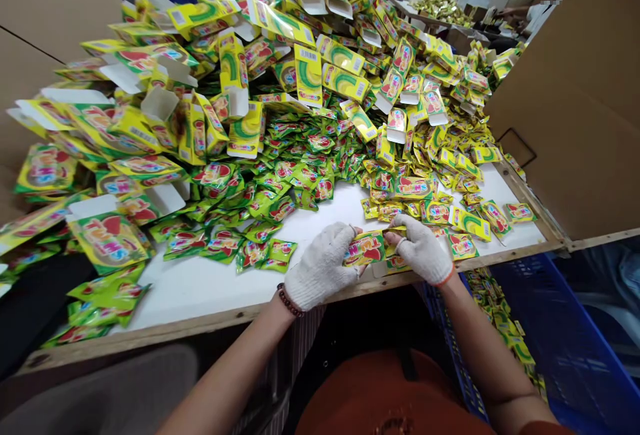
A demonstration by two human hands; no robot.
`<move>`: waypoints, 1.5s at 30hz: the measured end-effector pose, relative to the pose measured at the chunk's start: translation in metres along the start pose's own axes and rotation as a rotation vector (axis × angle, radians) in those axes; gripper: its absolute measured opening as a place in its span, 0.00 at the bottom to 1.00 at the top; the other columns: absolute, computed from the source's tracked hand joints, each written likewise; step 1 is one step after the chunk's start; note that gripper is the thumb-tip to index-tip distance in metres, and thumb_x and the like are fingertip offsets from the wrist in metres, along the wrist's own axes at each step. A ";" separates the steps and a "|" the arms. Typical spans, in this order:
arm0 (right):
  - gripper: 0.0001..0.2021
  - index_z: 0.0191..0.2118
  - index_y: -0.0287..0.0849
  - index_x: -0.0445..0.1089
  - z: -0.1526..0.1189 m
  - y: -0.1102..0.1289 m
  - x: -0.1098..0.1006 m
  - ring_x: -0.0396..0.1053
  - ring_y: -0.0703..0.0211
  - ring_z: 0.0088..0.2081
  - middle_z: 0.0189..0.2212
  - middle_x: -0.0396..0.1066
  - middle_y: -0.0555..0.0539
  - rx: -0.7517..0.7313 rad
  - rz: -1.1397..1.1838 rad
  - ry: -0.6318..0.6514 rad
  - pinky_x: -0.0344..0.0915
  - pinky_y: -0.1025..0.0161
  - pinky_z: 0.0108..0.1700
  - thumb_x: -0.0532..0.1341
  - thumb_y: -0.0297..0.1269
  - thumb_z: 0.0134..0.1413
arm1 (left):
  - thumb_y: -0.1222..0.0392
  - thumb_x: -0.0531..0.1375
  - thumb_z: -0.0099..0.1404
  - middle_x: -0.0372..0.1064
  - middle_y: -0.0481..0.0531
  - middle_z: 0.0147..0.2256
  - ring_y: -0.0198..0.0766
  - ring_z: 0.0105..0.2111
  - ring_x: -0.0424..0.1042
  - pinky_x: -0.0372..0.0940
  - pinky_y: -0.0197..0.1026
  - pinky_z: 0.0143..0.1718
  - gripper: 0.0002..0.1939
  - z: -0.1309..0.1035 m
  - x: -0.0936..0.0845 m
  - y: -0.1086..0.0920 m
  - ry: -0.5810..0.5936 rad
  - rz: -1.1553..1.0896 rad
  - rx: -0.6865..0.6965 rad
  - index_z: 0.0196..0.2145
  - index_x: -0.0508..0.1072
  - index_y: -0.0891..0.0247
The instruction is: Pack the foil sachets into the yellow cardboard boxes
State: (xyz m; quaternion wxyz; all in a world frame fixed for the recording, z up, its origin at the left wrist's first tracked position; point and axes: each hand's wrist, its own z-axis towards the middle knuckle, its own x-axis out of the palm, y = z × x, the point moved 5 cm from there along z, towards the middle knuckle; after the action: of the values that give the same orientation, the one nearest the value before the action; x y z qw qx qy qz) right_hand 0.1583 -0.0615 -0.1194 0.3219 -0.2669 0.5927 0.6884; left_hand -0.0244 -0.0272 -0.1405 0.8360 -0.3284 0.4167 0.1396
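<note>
Near the table's front edge, my left hand [325, 265], in a white knit glove, is closed around the left end of a small green and yellow candy box [367, 248]. My gloved right hand [423, 248] is at the box's right end, its thumb and fingers pinched together there; what exactly lies between those fingertips is partly hidden. Just behind the hands lie small yellow sachets [387, 212] and a box lying flat [414, 187]. Green candy sachets [255, 252] lie to the left of my left hand.
A tall heap of yellow boxes [307, 75], many with open flaps, covers the table's back. A wooden rim [225, 318] edges the white tabletop. At lower right stands a blue crate [550, 328] with packed boxes. Cardboard [575, 102] walls the right; a person is behind.
</note>
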 end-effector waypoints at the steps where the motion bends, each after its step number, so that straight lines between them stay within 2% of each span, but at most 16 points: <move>1: 0.06 0.38 0.42 0.67 -0.001 0.004 0.001 0.67 0.57 0.34 0.31 0.69 0.48 -0.012 -0.077 -0.021 0.63 0.62 0.39 0.58 0.37 0.59 | 0.58 0.65 0.55 0.67 0.56 0.39 0.47 0.40 0.70 0.68 0.46 0.41 0.20 0.000 0.000 0.000 -0.023 0.004 -0.003 0.44 0.67 0.65; 4: 0.08 0.42 0.40 0.68 -0.005 0.015 0.003 0.68 0.53 0.39 0.37 0.70 0.42 -0.089 -0.253 -0.040 0.63 0.59 0.42 0.54 0.34 0.61 | 0.58 0.66 0.55 0.68 0.56 0.38 0.46 0.39 0.70 0.68 0.45 0.41 0.21 -0.003 0.001 0.000 -0.094 -0.004 -0.009 0.45 0.66 0.66; 6: 0.10 0.44 0.39 0.69 -0.007 0.020 0.001 0.67 0.52 0.43 0.40 0.69 0.41 -0.138 -0.262 -0.018 0.64 0.59 0.45 0.52 0.32 0.62 | 0.58 0.65 0.56 0.68 0.56 0.38 0.46 0.39 0.70 0.68 0.46 0.40 0.22 -0.005 0.002 0.000 -0.135 0.001 0.007 0.46 0.65 0.66; 12: 0.08 0.39 0.42 0.74 0.000 0.018 -0.009 0.70 0.55 0.41 0.37 0.74 0.45 -0.071 -0.040 -0.082 0.66 0.60 0.45 0.57 0.31 0.59 | 0.58 0.63 0.58 0.67 0.56 0.38 0.46 0.40 0.70 0.68 0.46 0.41 0.23 -0.007 0.000 -0.007 -0.226 0.038 0.072 0.49 0.62 0.64; 17: 0.12 0.45 0.44 0.76 0.000 0.013 -0.008 0.73 0.54 0.41 0.40 0.77 0.48 -0.012 0.160 -0.017 0.69 0.60 0.44 0.60 0.35 0.56 | 0.58 0.63 0.59 0.68 0.56 0.40 0.47 0.41 0.70 0.68 0.47 0.43 0.22 -0.008 -0.002 -0.005 -0.205 0.078 0.023 0.49 0.62 0.63; 20: 0.08 0.38 0.44 0.77 -0.002 0.015 -0.011 0.73 0.57 0.34 0.32 0.77 0.50 0.021 0.175 -0.058 0.69 0.63 0.37 0.61 0.35 0.53 | 0.59 0.62 0.59 0.68 0.56 0.40 0.47 0.42 0.70 0.68 0.47 0.43 0.23 -0.009 -0.002 -0.008 -0.213 0.096 0.046 0.50 0.61 0.62; 23: 0.06 0.30 0.42 0.74 -0.003 0.017 -0.003 0.67 0.64 0.20 0.18 0.69 0.54 0.120 0.277 0.145 0.62 0.69 0.23 0.60 0.35 0.53 | 0.60 0.62 0.59 0.68 0.57 0.39 0.47 0.40 0.70 0.68 0.47 0.41 0.23 -0.011 -0.003 -0.014 -0.252 0.100 0.100 0.51 0.61 0.64; 26: 0.13 0.39 0.41 0.71 -0.009 0.019 0.008 0.64 0.65 0.14 0.15 0.67 0.55 0.227 0.534 0.425 0.57 0.70 0.16 0.56 0.44 0.57 | 0.59 0.62 0.59 0.67 0.58 0.40 0.48 0.40 0.70 0.69 0.47 0.41 0.24 -0.013 -0.005 -0.016 -0.292 0.109 0.093 0.52 0.61 0.64; 28: 0.19 0.45 0.40 0.68 -0.012 0.021 0.011 0.64 0.64 0.14 0.16 0.69 0.54 0.247 0.658 0.513 0.58 0.70 0.15 0.56 0.50 0.58 | 0.59 0.62 0.59 0.67 0.58 0.41 0.48 0.42 0.70 0.69 0.47 0.42 0.25 -0.014 -0.005 -0.015 -0.341 0.106 0.059 0.52 0.61 0.64; 30: 0.20 0.44 0.39 0.67 -0.011 0.022 0.015 0.64 0.64 0.14 0.16 0.68 0.54 0.239 0.658 0.540 0.58 0.70 0.16 0.56 0.52 0.58 | 0.59 0.62 0.61 0.67 0.59 0.42 0.48 0.44 0.70 0.69 0.48 0.44 0.25 -0.016 -0.004 -0.015 -0.391 0.079 0.027 0.53 0.60 0.65; 32: 0.13 0.36 0.40 0.67 -0.005 0.023 0.018 0.63 0.65 0.15 0.15 0.64 0.55 0.198 0.534 0.494 0.57 0.71 0.17 0.57 0.46 0.57 | 0.57 0.62 0.62 0.68 0.60 0.44 0.49 0.46 0.70 0.69 0.49 0.46 0.25 -0.017 0.000 -0.016 -0.385 0.022 -0.012 0.54 0.61 0.65; 35: 0.06 0.24 0.41 0.63 0.006 0.034 0.020 0.66 0.64 0.25 0.21 0.65 0.51 -0.062 0.256 0.368 0.64 0.68 0.28 0.56 0.29 0.51 | 0.57 0.58 0.65 0.70 0.60 0.46 0.49 0.48 0.70 0.67 0.52 0.50 0.19 -0.015 0.008 -0.015 -0.246 -0.120 -0.102 0.52 0.64 0.63; 38: 0.09 0.26 0.41 0.67 0.008 0.045 0.026 0.68 0.61 0.35 0.28 0.69 0.50 -0.303 0.144 0.326 0.66 0.64 0.40 0.54 0.22 0.46 | 0.60 0.54 0.66 0.71 0.58 0.47 0.47 0.49 0.71 0.66 0.53 0.53 0.14 -0.015 0.011 -0.010 -0.140 -0.425 -0.260 0.49 0.67 0.61; 40: 0.08 0.32 0.42 0.70 0.007 0.041 0.026 0.68 0.61 0.35 0.32 0.71 0.49 -0.284 0.209 0.191 0.67 0.63 0.41 0.55 0.25 0.52 | 0.59 0.56 0.65 0.72 0.57 0.47 0.45 0.47 0.73 0.69 0.50 0.49 0.16 -0.018 0.011 -0.002 -0.158 -0.725 -0.417 0.50 0.63 0.61; 43: 0.08 0.42 0.42 0.69 0.003 0.023 0.026 0.67 0.63 0.30 0.36 0.71 0.47 -0.099 0.386 -0.076 0.67 0.64 0.35 0.58 0.35 0.56 | 0.53 0.63 0.59 0.73 0.56 0.42 0.44 0.40 0.76 0.72 0.46 0.40 0.23 -0.027 0.012 0.009 -0.243 -1.003 -0.619 0.47 0.57 0.60; 45: 0.12 0.44 0.42 0.67 0.000 0.013 0.034 0.69 0.62 0.30 0.36 0.72 0.46 0.003 0.498 -0.084 0.68 0.63 0.34 0.61 0.38 0.54 | 0.52 0.66 0.56 0.73 0.55 0.41 0.44 0.39 0.77 0.73 0.46 0.40 0.25 -0.032 0.013 0.013 -0.277 -1.037 -0.647 0.44 0.57 0.60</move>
State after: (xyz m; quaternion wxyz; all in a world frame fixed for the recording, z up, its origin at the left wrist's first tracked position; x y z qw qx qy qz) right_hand 0.1263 -0.0587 -0.1367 0.1670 -0.0835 0.6273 0.7560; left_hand -0.0423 -0.0393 -0.1701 0.6995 -0.7033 0.0273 -0.1238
